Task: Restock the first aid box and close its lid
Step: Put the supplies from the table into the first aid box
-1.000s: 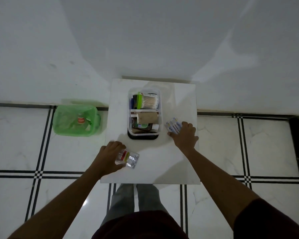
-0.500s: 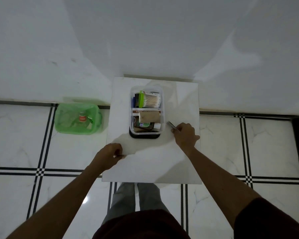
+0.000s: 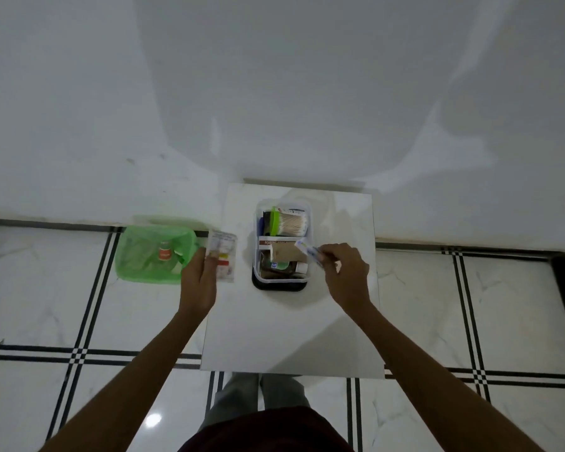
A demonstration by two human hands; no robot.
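Clear first aid box open, packed w/ supplies, upright on table centre.

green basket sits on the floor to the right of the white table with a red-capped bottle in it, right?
Not quite: the head view shows the green basket on the floor to the left of the white table, not the right. The red-capped bottle does lie in it.

Print on the clear packet in the left hand blurs past reading, the right hand hides the small strips at their four o'clock end, both forearms cut off at the bottom edge.
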